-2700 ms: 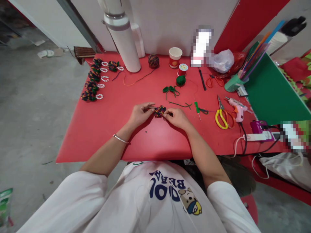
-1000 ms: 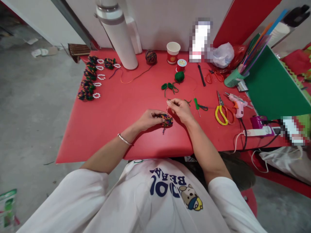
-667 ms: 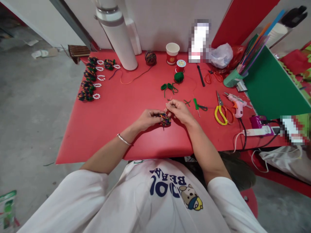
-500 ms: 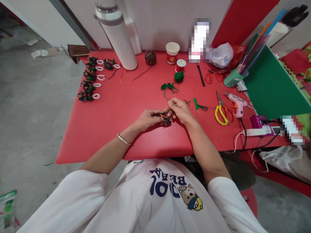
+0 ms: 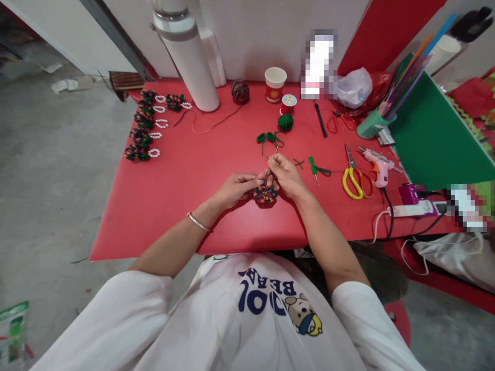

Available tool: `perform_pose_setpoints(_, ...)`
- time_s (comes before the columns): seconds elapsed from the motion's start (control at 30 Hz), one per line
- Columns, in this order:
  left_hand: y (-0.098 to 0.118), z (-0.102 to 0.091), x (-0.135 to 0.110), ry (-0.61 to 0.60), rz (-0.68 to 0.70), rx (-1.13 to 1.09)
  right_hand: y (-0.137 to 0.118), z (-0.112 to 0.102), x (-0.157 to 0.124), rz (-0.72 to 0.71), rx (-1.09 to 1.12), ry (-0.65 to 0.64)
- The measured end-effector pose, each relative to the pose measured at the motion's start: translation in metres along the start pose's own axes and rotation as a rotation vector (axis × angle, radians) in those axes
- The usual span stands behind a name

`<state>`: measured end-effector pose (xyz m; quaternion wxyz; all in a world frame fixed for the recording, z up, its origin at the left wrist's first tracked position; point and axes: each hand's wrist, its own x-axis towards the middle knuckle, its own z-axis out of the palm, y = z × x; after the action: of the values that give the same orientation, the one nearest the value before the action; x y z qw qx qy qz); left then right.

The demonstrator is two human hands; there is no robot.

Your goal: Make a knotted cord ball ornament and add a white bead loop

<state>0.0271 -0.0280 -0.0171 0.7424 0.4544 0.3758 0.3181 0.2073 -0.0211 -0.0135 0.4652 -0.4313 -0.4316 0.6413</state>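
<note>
A small multicoloured yarn flower [image 5: 265, 195] rests on the red table [image 5: 162, 206] in front of me. My left hand [image 5: 236, 188] is closed, its fingertips pinching the flower's upper edge. My right hand [image 5: 285, 176] is closed in a pinch just above the flower, holding a thin needle that barely shows. The two hands touch at the fingertips. A silver bangle sits on my left wrist.
Finished yarn flowers with pearl rings [image 5: 144, 133] line the far left. Behind lie a white cylinder [image 5: 189, 56], yarn ball [image 5: 240, 91], paper cup [image 5: 275, 84], green yarn [image 5: 285, 122]. To the right: green hook [image 5: 313, 168], yellow scissors [image 5: 351, 180], pink glue gun [image 5: 377, 166], green board [image 5: 433, 139].
My right hand rose with the needle, pulling thread up, then came back down to the flower. The flower turned and now lies face up, a little nearer me.
</note>
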Motion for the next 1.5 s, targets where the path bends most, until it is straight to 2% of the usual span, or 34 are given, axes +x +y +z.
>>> perform_pose_setpoints(0.17, -0.008, -0.001, 0.002, 0.032, 0.025, -0.007, 0.0, 0.004, 0.001, 0.034, -0.001, 0.054)
perform_pose_setpoints(0.33, -0.006, 0.001, -0.002, 0.019, 0.081, 0.114, -0.002, 0.0, 0.001, -0.022, 0.03, 0.123)
perform_pose_setpoints(0.5, -0.004, 0.005, -0.002, 0.044, 0.102, 0.02, -0.004, -0.004, -0.001, 0.03, 0.045, 0.012)
perform_pose_setpoints(0.57, -0.005, 0.003, 0.0, 0.056, 0.157, 0.131, -0.002, -0.005, -0.001, 0.028, 0.058, 0.01)
perform_pose_setpoints(0.73, -0.005, -0.001, 0.002, 0.056, 0.288, 0.425, -0.001, -0.008, 0.001, -0.041, 0.09, 0.152)
perform_pose_setpoints(0.93, 0.003, 0.0, -0.005, 0.077, 0.379, 0.687, -0.004, -0.01, 0.0, 0.017, 0.049, 0.082)
perform_pose_setpoints(1.03, 0.008, -0.005, -0.01, 0.11, 0.44, 0.894, -0.003, -0.011, 0.0, 0.002, 0.021, 0.113)
perform_pose_setpoints(1.13, 0.011, -0.011, -0.013, 0.118, 0.465, 0.995, -0.001, -0.01, 0.001, -0.003, -0.016, 0.133)
perform_pose_setpoints(1.3, 0.012, -0.014, -0.012, 0.154, 0.423, 0.952, -0.002, -0.007, -0.001, -0.027, -0.04, 0.134)
perform_pose_setpoints(1.5, 0.01, -0.012, -0.014, 0.143, 0.326, 0.826, -0.003, -0.011, 0.003, -0.061, -0.025, 0.266)
